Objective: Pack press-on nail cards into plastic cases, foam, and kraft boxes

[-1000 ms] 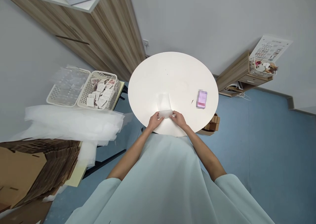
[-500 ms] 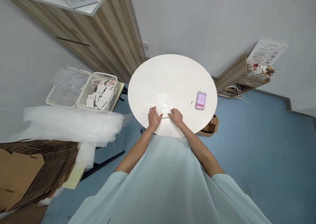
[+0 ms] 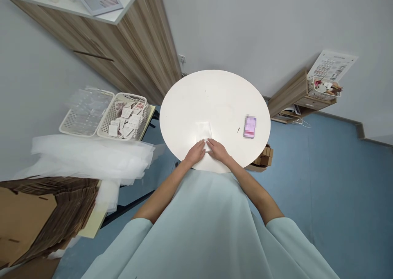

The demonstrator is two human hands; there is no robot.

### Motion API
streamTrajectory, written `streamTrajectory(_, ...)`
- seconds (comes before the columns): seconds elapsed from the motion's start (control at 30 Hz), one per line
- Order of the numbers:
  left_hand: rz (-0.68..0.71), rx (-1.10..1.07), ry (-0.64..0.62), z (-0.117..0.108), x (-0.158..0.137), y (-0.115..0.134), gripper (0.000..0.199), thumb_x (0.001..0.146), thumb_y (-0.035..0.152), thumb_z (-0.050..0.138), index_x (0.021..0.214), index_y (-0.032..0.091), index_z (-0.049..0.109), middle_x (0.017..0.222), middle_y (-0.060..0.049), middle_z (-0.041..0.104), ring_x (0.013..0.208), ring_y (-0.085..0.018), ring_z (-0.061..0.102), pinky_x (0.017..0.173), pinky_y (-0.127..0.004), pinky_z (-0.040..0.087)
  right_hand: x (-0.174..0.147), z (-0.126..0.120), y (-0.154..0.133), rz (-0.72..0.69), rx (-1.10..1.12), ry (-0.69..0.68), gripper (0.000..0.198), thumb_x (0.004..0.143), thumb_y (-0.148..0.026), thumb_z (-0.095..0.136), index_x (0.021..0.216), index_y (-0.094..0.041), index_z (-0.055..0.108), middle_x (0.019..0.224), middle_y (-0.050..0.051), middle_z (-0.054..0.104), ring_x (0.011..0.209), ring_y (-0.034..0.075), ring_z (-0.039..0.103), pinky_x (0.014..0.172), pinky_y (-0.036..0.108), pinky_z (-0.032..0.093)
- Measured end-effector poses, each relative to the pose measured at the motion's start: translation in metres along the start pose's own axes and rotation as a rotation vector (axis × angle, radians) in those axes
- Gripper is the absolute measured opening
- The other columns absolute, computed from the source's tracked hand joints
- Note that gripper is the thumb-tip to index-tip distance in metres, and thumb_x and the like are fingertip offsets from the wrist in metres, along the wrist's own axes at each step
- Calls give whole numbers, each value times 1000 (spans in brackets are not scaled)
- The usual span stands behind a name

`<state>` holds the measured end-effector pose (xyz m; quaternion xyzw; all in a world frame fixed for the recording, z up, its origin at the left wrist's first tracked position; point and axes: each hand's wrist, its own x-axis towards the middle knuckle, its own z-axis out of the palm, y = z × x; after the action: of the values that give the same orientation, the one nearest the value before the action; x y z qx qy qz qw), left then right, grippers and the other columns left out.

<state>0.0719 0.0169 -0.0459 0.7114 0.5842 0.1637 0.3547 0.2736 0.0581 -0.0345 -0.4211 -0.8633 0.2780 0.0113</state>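
Observation:
On the near part of the round white table point(image 3: 215, 94) lies a thin, translucent white foam sheet point(image 3: 203, 128), folded into a small bundle at its near end. From the left, my left hand point(image 3: 195, 153) closes on the bundle, with the fingertips pressed at its top. Opposite it, my right hand point(image 3: 217, 150) grips the other side, fingers angled inward. Both sets of fingertips almost meet over the bundle. The small white packet seen earlier is hidden under the sheet and my fingers. A purple pixelated rectangle point(image 3: 249, 126) lies to the right.
At left are a white basket of small white packets point(image 3: 127, 119), a basket with clear plastic bags point(image 3: 86, 107), a pile of white foam sheets point(image 3: 92, 154) and stacked cardboard point(image 3: 67, 213). Small brown boxes point(image 3: 264, 158) sit below the table's right edge. A wooden cabinet point(image 3: 147, 33) stands behind.
My hands have moved together over the near end of the foam sheet. Its near end now covers the small white packet, and the sheet has shifted slightly toward me.

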Motion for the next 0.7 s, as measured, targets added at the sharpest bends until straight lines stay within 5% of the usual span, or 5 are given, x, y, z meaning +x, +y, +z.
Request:
streamTrajectory(0.2,-60,-63,-94,5,-37,-2,84,86,58,75,157,19,53,171,-12,41,159,-30,40,131,-42,33,-36,9,-1,-52,133,-1,61,102,-36,67,158,-17,53,169,17,44,157,31,44,126,47,42)
streamTrajectory(0.43,-243,-222,-40,-15,-26,0,63,98,63,60,145,22,67,151,-10,66,141,-32,61,115,-39,47,-27,-8,0,156,358,23,45,108,-48,56,147,-27,64,150,7,67,136,26,65,114,39,50)
streamTrajectory(0.57,-288,-159,20,-20,-8,-1,50,101,62,53,100,19,80,97,-10,81,93,-29,73,82,-34,51,-10,-12,1,238,354,82,30,108,-44,54,123,-25,72,116,5,80,102,23,73,90,32,53)
streamTrajectory(0.7,-406,-57,109,-16,6,-3,45,98,51,61,64,21,63,62,-3,63,67,-21,57,63,-31,37,3,-8,4,325,314,135,18,105,-33,59,101,-21,72,103,5,78,91,20,70,78,27,48)
